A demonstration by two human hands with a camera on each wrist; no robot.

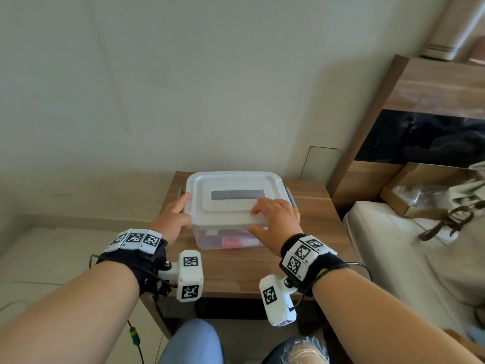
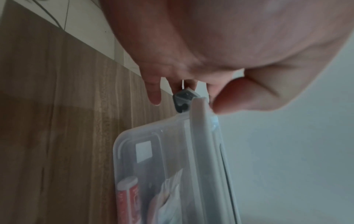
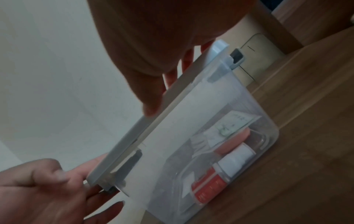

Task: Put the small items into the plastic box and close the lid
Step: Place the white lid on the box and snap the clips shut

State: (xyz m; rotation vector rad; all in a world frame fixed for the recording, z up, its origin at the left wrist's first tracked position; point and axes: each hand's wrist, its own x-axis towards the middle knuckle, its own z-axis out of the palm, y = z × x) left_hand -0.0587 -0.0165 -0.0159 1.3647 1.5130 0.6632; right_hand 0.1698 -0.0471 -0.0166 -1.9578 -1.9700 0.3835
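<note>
A clear plastic box [image 1: 210,241] stands on a wooden bedside table [image 1: 249,274] with its white lid [image 1: 231,183] lying on top. Through the wall I see small items, among them a red-and-white tube [image 3: 212,180] and a paper packet [image 3: 226,127]. My left hand [image 1: 183,208] is at the box's left end: its thumb [image 2: 239,97] presses the lid's corner and its straight fingers [image 2: 154,97] flank the grey left latch [image 2: 182,98]. My right hand [image 1: 254,218] lies on the lid's front right, fingers flat on top and thumb against the front rim. The grey right latch [image 3: 236,58] sticks out, untouched.
The table stands against a pale wall. To its right are a wooden headboard [image 1: 388,106] and a bed [image 1: 393,258] with a cardboard box [image 1: 401,179] and a bag strap [image 1: 446,222]. My knees [image 1: 194,342] are just under the table's front edge.
</note>
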